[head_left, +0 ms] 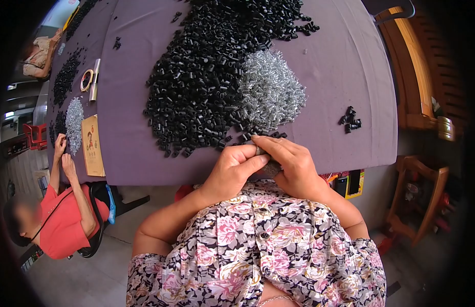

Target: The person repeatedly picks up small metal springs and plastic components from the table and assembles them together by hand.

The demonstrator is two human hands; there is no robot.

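Observation:
My left hand (236, 168) and my right hand (293, 159) meet at the near edge of the table, thumbs and fingers pressed together. Whatever they pinch is too small and too covered to name. A dull grey-brown patch (272, 168) shows between the palms; I cannot tell what it is. Just beyond my fingertips lie small black plastic parts (196, 87), short and tube-like, in a large heap. A mound of small silvery metal springs (272, 92) rests against the heap's right side.
The table has a purple-grey cloth (334, 77). Several black parts (350, 120) lie apart at right. Left are a tape roll (86, 80), a tan booklet (93, 146) and another spring pile (74, 120). A person in red (68, 225) works there. A wooden chair (416, 197) stands right.

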